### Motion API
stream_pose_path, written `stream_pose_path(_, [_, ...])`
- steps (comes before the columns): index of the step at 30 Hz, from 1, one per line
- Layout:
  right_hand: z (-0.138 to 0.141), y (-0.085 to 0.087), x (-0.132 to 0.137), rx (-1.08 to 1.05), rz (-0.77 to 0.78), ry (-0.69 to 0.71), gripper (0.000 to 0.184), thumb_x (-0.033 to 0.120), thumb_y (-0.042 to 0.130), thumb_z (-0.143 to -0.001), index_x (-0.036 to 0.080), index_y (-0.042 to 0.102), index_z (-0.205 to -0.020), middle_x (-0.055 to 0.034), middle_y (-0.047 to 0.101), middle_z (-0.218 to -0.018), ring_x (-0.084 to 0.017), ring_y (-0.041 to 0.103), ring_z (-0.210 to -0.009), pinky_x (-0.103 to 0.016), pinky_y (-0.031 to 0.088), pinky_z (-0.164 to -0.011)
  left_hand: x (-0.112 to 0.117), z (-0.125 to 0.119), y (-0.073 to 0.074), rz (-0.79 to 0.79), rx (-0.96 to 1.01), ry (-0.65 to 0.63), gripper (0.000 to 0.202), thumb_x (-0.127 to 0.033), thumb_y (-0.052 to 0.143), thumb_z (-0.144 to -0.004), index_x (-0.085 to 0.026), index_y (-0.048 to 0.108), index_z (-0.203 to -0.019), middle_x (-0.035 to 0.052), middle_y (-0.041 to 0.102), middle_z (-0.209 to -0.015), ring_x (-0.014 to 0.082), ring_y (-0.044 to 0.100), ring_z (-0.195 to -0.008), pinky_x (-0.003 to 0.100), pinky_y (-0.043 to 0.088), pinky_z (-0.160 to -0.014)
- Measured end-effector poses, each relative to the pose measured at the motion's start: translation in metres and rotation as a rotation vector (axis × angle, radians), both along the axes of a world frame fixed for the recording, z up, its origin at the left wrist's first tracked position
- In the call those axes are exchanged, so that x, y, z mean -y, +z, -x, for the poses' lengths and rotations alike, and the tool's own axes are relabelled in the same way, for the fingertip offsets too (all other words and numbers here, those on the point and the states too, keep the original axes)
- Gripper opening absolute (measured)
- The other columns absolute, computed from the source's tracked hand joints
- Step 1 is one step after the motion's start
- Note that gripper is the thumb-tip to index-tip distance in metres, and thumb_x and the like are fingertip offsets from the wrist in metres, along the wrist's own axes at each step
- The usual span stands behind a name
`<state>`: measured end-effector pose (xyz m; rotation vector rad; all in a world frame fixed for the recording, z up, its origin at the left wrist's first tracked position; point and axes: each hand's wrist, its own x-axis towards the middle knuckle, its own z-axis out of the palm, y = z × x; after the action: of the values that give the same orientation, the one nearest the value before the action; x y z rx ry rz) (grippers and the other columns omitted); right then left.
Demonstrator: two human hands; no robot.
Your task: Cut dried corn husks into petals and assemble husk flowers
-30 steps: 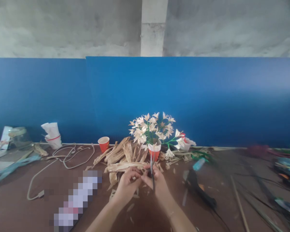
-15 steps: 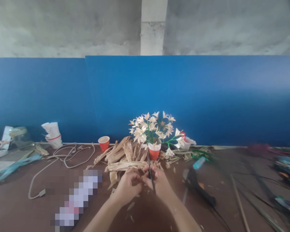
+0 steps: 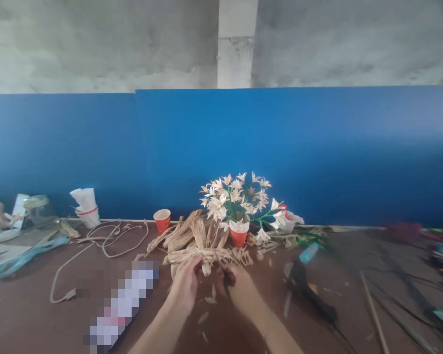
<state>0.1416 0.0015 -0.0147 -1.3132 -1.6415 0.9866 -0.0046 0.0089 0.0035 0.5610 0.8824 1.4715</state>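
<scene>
My left hand [image 3: 186, 280] is at the near edge of a heap of dry corn husks [image 3: 182, 236], its thumb and fingers closed on a pale husk strip [image 3: 186, 254]. To its right, my right hand [image 3: 237, 282] is wrapped around a slim dark tool [image 3: 228, 278], mostly hidden by the fingers; it could be scissors. Behind the hands stands a red and white paper cup [image 3: 238, 236] holding white flowers [image 3: 236, 191] on green stems. Small husk scraps [image 3: 211, 299] lie on the brown table between my forearms.
A second red cup [image 3: 162, 221] stands left of the husks, near a white cable [image 3: 107, 250]. A pixelated oblong [image 3: 123, 305] lies at front left. On the right are a black glue gun [image 3: 310, 292] and a thin stick [image 3: 374, 312]. A blue partition [image 3: 280, 132] rises behind the table.
My hands, together before, have come apart. The left has reached forward to the husks; the right has turned, and the dark tool now shows less. The view has shifted slightly.
</scene>
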Motion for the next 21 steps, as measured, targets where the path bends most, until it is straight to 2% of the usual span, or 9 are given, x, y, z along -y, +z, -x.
stream_pose_path(6, [0.004, 0.013, 0.012, 0.239, -0.039, 0.036, 0.019, 0.013, 0.049, -0.064, 0.016, 0.066, -0.071, -0.0015, 0.062, -0.06, -0.013, 0.053, -0.056, -0.02, 0.036, -0.052, -0.007, 0.007, -0.001, 0.087, 0.118, 0.194, 0.014, -0.02, 0.072, -0.059, -0.015, 0.06, -0.066, -0.0037, 0.059, -0.063, 0.008, 0.055, -0.059, 0.02, 0.038, -0.057])
stream_pose_path(11, [0.008, 0.007, 0.012, -0.019, -0.017, 0.16, 0.017, 0.015, 0.049, -0.065, 0.015, 0.062, -0.075, 0.0016, 0.056, -0.056, -0.011, 0.047, -0.051, -0.019, 0.034, -0.048, -0.009, 0.007, -0.005, 0.067, 0.066, 0.213, 0.019, -0.024, 0.073, -0.057, -0.016, 0.059, -0.068, -0.004, 0.06, -0.068, 0.008, 0.055, -0.063, 0.02, 0.038, -0.06])
stream_pose_path(14, [0.01, -0.001, 0.009, -0.125, 0.003, 0.14, 0.015, 0.015, 0.05, -0.065, 0.016, 0.061, -0.075, 0.0032, 0.053, -0.054, -0.01, 0.044, -0.049, -0.019, 0.034, -0.046, -0.003, 0.001, -0.005, 0.027, -0.008, 0.175, 0.02, -0.026, 0.073, -0.057, -0.016, 0.057, -0.064, -0.0043, 0.058, -0.063, 0.0083, 0.054, -0.06, 0.02, 0.038, -0.058])
stream_pose_path(21, [0.009, -0.006, 0.006, -0.144, 0.037, 0.109, 0.007, 0.018, 0.058, -0.063, 0.016, 0.061, -0.069, 0.0029, 0.054, -0.055, -0.009, 0.044, -0.049, -0.018, 0.033, -0.045, 0.008, -0.009, -0.009, 0.061, -0.065, 0.001, 0.026, -0.034, 0.072, -0.058, -0.017, 0.052, -0.062, -0.0079, 0.046, -0.048, 0.0074, 0.043, -0.042, 0.02, 0.032, -0.043])
